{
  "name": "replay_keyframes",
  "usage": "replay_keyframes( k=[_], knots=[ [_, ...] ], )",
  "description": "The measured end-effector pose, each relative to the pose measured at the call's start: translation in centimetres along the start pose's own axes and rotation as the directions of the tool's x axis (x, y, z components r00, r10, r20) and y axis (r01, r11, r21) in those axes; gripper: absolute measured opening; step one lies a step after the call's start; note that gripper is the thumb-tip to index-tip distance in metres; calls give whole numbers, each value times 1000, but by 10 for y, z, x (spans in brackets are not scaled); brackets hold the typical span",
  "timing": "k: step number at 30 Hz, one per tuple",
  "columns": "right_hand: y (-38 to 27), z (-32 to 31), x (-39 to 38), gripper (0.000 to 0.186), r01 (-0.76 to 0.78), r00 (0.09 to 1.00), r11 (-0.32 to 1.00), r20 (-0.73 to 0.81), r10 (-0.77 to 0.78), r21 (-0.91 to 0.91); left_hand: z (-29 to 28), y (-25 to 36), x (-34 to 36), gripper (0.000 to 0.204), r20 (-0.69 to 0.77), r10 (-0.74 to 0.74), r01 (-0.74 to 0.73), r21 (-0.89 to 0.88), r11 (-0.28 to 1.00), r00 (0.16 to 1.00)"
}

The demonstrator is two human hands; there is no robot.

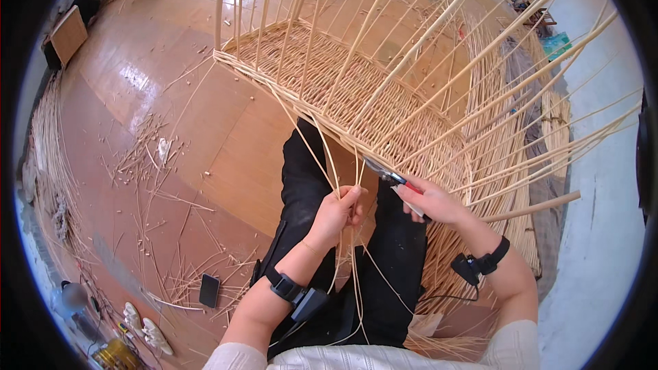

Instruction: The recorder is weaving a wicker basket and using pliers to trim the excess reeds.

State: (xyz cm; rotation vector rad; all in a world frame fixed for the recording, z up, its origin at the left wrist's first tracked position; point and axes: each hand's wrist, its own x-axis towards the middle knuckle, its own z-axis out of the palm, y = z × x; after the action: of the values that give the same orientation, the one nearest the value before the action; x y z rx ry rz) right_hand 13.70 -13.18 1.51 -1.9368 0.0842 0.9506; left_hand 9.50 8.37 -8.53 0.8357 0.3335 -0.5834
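Observation:
A large woven wicker base point(404, 113) lies tilted across my knees, with tall upright stakes point(370, 17) rising from its edges. My left hand point(334, 215) is closed round several thin wicker rods point(334, 164) that come from the base's near edge; their tails hang down between my legs. In my right hand point(439, 203) is a pair of pruning shears point(392, 176) with red on the handle. Their blades point up and left, close to the near edge and the held rods. Whether the blades touch a rod I cannot tell.
Bundles of long rods point(517, 192) lie along the right wall, one thick stick point(534, 206) jutting out. Cut offcuts point(147, 154) litter the floor at left. A phone point(209, 290) and a pair of white shoes point(156, 336) are at lower left.

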Motion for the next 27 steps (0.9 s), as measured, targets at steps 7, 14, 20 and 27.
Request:
replay_keyframes(
  k=[7,14,20,27],
  knots=[
    [-28,1,8,52,-17,1000,993,5,18,-114,4,3,-7,25,-1,-33,33,-84,996,999],
    [-1,11,17,55,39,999,996,13,-38,-78,-15,23,-36,21,-63,-4,-9,-199,980,998],
    [0,7,15,52,-19,1000,996,13,18,89,-33,26,-45,17,-20,-3,-1,-200,980,1000],
    [-18,11,21,52,72,997,997,-7,-72,16,-37,33,-48,16,10,-39,40,-211,977,999]
  ],
)
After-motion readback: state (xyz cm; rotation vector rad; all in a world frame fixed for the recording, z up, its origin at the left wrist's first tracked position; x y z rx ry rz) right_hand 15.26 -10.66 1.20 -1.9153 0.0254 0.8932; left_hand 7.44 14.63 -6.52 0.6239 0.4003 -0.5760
